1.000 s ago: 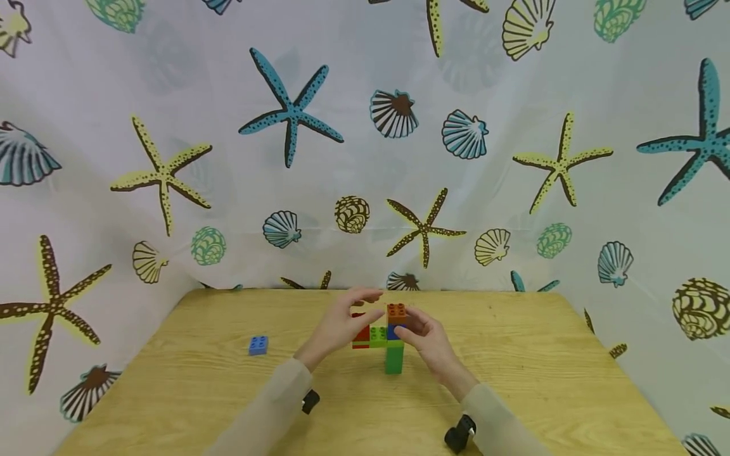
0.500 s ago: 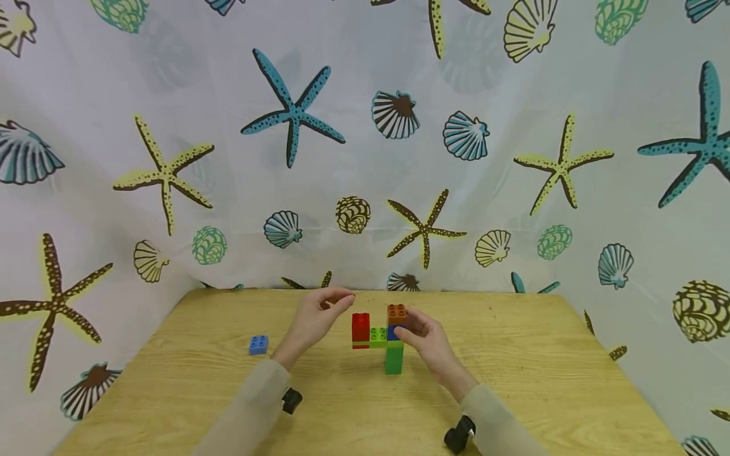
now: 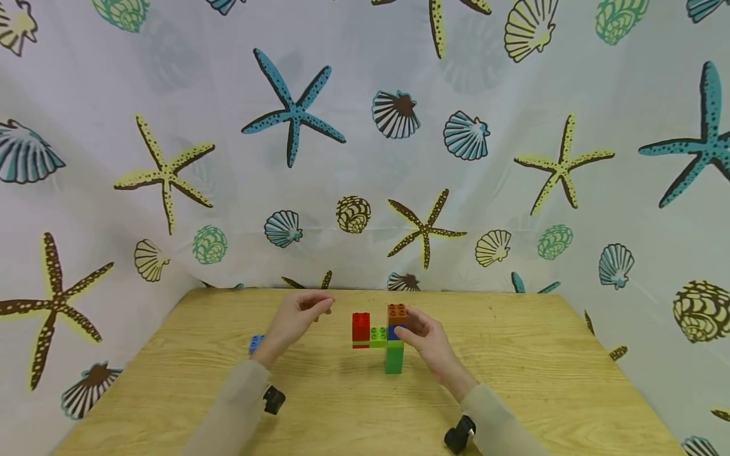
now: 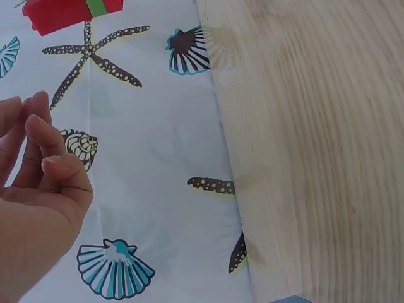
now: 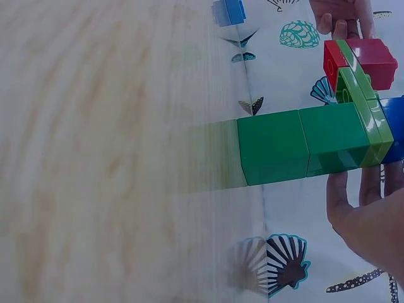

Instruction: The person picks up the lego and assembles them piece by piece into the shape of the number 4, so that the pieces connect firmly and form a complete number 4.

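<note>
My right hand (image 3: 429, 342) pinches a tower of toy building bricks at its dark blue brick (image 3: 391, 332), thumb in front. Beneath that are stacked green bricks (image 3: 394, 359), standing on the table, and an orange brick (image 3: 397, 313) tops it. A light green brick (image 3: 378, 337) juts out leftward, bearing a red brick (image 3: 360, 327) at its far end; another red brick (image 5: 334, 58) shows under it in the right wrist view. Left of the tower, my left hand (image 3: 293, 322) hangs above the table, fingers loosely curled and holding nothing.
A loose blue brick (image 3: 256, 342) lies on the wooden table (image 3: 513, 354), partly covered by my left wrist. White cloth (image 3: 353, 164) printed with starfish and shells hangs behind the table and along both sides.
My left hand has drawn away from the red brick toward the left, and now overlaps the loose blue brick. The right hand and the tower have stayed in place.
</note>
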Demonstrator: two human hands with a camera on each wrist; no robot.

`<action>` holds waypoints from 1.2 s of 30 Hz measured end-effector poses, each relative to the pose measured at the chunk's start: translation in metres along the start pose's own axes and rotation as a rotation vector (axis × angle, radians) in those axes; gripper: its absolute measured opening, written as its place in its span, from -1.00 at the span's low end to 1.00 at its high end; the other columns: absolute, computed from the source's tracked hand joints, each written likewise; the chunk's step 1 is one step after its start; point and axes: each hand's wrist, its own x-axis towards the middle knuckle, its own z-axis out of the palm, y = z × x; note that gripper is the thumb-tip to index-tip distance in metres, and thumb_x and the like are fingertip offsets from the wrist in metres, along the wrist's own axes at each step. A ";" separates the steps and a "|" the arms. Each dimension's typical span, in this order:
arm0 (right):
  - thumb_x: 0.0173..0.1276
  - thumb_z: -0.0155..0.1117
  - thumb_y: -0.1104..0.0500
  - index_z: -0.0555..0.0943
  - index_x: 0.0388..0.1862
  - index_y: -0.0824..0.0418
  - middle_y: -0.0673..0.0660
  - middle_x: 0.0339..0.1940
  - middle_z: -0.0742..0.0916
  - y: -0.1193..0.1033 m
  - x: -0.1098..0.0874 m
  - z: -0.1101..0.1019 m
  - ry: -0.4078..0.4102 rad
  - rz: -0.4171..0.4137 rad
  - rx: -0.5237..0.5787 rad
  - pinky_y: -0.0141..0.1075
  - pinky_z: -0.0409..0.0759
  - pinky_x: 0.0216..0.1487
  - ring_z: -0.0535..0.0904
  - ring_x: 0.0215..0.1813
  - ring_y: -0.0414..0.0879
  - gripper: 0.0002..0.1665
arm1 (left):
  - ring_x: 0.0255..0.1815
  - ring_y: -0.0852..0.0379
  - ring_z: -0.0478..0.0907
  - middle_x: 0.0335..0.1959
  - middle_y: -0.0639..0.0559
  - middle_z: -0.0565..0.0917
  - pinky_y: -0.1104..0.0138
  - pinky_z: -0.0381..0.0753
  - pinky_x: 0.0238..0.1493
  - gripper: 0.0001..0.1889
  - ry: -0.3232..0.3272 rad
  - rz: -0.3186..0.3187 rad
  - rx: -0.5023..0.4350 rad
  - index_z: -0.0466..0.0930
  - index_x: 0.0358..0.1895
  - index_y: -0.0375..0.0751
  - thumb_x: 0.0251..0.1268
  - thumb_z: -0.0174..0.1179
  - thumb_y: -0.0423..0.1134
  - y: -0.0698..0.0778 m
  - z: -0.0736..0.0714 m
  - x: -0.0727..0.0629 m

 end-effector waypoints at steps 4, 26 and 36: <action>0.40 0.29 0.14 0.33 0.46 0.24 0.18 0.22 0.61 0.001 0.000 0.001 0.005 -0.008 0.001 -0.35 0.55 0.15 0.55 0.16 -0.17 -0.30 | -0.36 0.04 0.45 -0.21 -0.10 0.71 0.36 0.43 -0.37 -0.70 0.006 -0.038 -0.021 0.70 0.01 -0.08 0.41 0.17 -0.01 -0.007 -0.009 0.000; 0.40 0.28 0.17 0.30 0.47 0.25 0.21 0.25 0.58 0.000 0.001 0.000 -0.016 -0.002 -0.001 -0.40 0.53 0.15 0.54 0.17 -0.19 -0.29 | -0.35 0.03 0.49 -0.34 0.00 0.63 0.29 0.44 -0.41 -0.65 -0.147 -0.136 0.130 0.71 -0.18 -0.19 0.44 0.12 0.03 -0.040 -0.060 -0.009; 0.38 0.32 0.10 0.32 0.46 0.26 0.19 0.23 0.60 0.002 0.001 -0.002 -0.018 -0.026 0.014 -0.37 0.55 0.15 0.54 0.18 -0.16 -0.26 | 0.04 -0.07 0.57 0.01 -0.15 0.67 0.04 0.55 0.12 -0.58 -0.141 -0.159 0.243 0.69 -0.04 -0.32 0.50 0.05 -0.01 -0.073 -0.085 -0.018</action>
